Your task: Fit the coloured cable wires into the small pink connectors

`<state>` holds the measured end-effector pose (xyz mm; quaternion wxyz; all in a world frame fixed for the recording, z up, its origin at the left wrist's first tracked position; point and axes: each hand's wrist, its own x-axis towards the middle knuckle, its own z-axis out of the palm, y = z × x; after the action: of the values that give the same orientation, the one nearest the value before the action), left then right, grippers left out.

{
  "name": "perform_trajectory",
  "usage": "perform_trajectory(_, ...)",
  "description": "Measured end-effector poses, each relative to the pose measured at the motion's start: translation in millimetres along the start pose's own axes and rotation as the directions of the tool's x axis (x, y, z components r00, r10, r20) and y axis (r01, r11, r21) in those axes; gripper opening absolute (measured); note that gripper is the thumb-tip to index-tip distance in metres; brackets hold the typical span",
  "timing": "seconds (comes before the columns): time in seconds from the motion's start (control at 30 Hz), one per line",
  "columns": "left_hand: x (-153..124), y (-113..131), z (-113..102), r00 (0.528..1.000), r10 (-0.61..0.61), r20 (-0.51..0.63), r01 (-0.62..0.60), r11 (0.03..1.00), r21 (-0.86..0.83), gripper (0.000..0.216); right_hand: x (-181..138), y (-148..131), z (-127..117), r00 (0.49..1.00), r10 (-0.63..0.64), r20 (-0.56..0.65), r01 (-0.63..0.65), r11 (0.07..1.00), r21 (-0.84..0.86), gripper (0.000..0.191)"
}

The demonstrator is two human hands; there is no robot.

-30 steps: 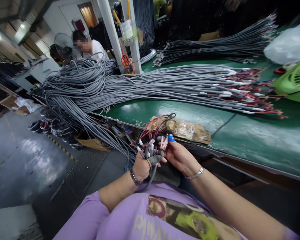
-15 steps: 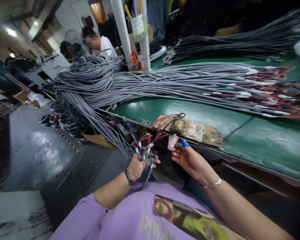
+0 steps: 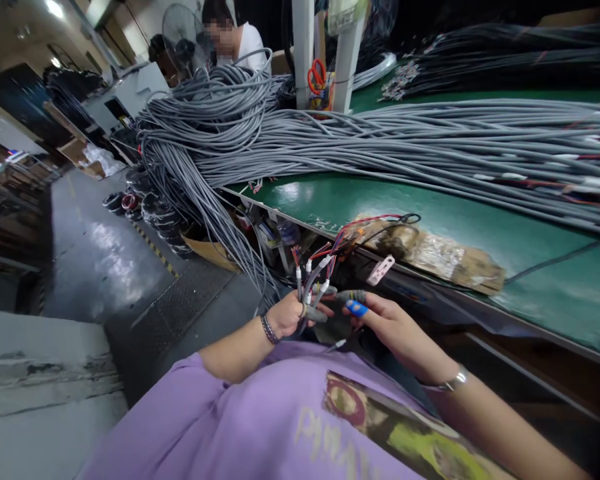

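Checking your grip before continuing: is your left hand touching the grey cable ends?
Touching. The head view shows the left hand closed around the grey cable ends, which stick up from its fist.

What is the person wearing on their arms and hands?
Short lilac sleeves leave both forearms bare. The left hand has a dark beaded bracelet at its wrist. The right hand has a silver bangle at its wrist and a blue cover on one fingertip.

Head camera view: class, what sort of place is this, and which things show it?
Probably a cable-harness assembly workshop: heaps of grey cables cover a green workbench, and the left hand grips cable ends beside the right hand.
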<state>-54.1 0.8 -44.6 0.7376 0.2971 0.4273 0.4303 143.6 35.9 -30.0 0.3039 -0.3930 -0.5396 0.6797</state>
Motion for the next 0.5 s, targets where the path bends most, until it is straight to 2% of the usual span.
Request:
perform_trajectory(0.13, 7.6, -4.5, 8.3, 1.000, -0.013, 0.025, 0.013, 0.999, -0.035, 0.048, 0.0, -6.2, 15.6, 0.998, -0.061, -0.003, 0.061, 0.998, -0.027, 0.039)
perform_trajectory(0.23, 11.2, 0.5, 13.8, 1.000, 0.020, 0.019, -0.018, 0.996, -0.082, 0.048, -1.9, -2.8, 20.6, 0.989, -0.126, -0.080, 0.119, 0.988, -0.094, 0.034)
perform_trajectory(0.33, 10.9, 5.6, 17.6, 0.999, 0.047, 0.009, -0.046, 0.995, -0.084, 0.053, -6.1, -1.6, 25.0, 0.962, -0.251, -0.107, 0.230, 0.956, -0.182, 0.026)
perform_trajectory(0.43, 7.4, 4.1, 22.4, 0.997, 0.071, 0.002, -0.071, 0.996, -0.047, 0.042, -8.5, -7.3, 30.8, 0.919, -0.378, -0.113, 0.328, 0.891, -0.313, 0.019)
perform_trajectory(0.5, 4.4, 0.1, 26.4, 0.997, 0.066, 0.026, -0.066, 0.998, -0.015, 0.037, -8.6, -12.6, 34.6, 0.900, -0.418, -0.126, 0.341, 0.853, -0.396, 0.019)
